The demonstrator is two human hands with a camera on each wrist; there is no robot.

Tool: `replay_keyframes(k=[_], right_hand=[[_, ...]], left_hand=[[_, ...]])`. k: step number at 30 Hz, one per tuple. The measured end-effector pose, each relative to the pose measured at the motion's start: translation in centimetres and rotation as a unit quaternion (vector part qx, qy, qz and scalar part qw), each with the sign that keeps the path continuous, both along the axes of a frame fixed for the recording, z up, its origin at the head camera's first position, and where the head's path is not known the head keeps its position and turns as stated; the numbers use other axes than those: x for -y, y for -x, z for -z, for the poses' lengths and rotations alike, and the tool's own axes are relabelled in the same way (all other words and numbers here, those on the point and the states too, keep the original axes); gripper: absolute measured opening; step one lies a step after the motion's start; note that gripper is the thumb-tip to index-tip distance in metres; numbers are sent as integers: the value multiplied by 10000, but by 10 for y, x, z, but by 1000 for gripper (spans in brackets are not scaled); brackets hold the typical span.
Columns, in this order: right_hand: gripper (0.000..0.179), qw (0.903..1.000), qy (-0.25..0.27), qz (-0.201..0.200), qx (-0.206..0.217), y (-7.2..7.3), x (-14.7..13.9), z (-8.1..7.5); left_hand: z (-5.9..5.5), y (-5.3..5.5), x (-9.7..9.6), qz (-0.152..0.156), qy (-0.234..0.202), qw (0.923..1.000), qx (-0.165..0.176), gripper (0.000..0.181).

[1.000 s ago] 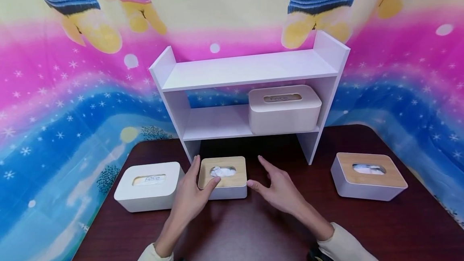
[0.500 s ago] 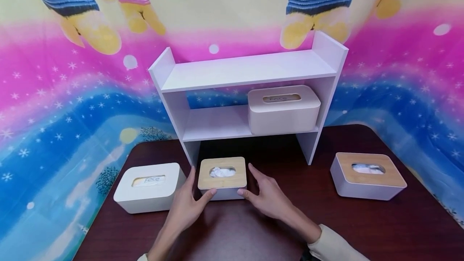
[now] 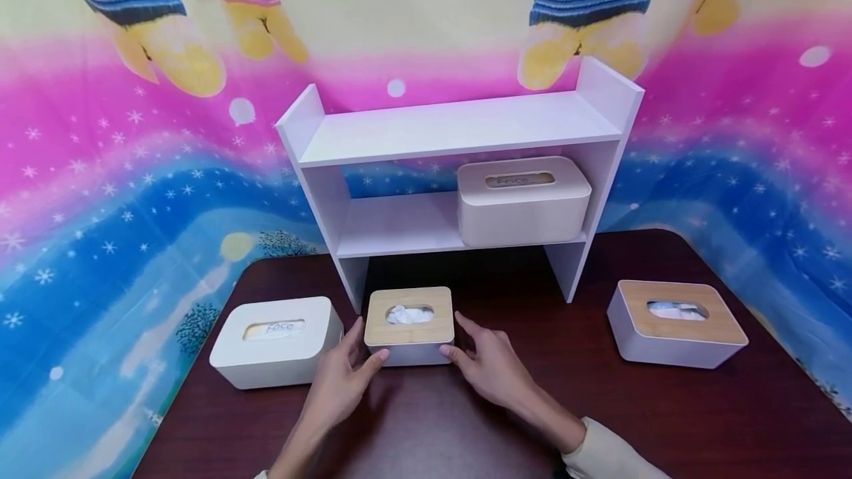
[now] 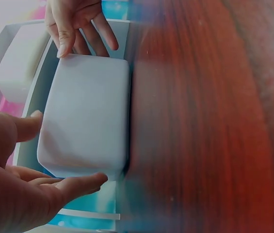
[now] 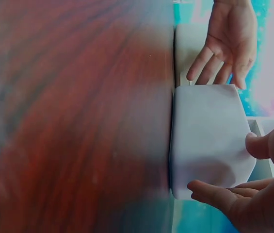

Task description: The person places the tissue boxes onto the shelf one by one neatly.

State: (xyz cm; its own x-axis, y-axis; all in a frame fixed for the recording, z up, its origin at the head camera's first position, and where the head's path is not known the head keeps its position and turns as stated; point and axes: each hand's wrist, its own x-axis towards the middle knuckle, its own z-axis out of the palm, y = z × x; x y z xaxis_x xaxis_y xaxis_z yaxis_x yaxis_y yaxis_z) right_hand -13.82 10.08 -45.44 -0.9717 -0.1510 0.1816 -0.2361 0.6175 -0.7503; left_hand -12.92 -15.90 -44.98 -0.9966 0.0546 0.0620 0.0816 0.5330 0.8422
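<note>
A small tissue box [image 3: 418, 353] with a white body and wooden lid sits on the table in front of the shelf. White tissue shows in its oval slot. My left hand [image 3: 338, 381] is at its left end, thumb by the front corner. At the opposite end is my right hand [image 3: 495, 369], with its thumb touching or nearly touching the front corner. In the left wrist view, the fingers of my left hand [image 4: 25, 194] extend along the box end. The right wrist view has my right hand [image 5: 253, 199] with fingers extended likewise; firm contact cannot be told.
A white tissue box [image 3: 266, 364] marked "Face" stands just left of my left hand. Another such box [image 3: 526, 222] is on the middle level of the white shelf [image 3: 399, 228], right side. Far right on the dark table [image 3: 532, 449] is a second wooden-lidded tissue box [image 3: 665, 346].
My right hand has moved left, up to the small box's right end. My left hand has drawn slightly down and left, its thumb now off the lid. The boxes have stayed put.
</note>
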Motion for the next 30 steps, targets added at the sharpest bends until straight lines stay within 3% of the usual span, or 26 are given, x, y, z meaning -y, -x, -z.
replay_keyframes(k=[7,17,30], right_hand=[[60,9999,30,109,-95,-1,3,2],[56,9999,145,87,-23,0,8,-1],[56,9993,-141,339,34,-3,8,-6]], left_hand=[[2,-1,0,-189,-226,9995,152,67],[5,-2,1,-337,-346,9987,-177,51],[4,-3,-4,-531,-441,9970,-363,46]])
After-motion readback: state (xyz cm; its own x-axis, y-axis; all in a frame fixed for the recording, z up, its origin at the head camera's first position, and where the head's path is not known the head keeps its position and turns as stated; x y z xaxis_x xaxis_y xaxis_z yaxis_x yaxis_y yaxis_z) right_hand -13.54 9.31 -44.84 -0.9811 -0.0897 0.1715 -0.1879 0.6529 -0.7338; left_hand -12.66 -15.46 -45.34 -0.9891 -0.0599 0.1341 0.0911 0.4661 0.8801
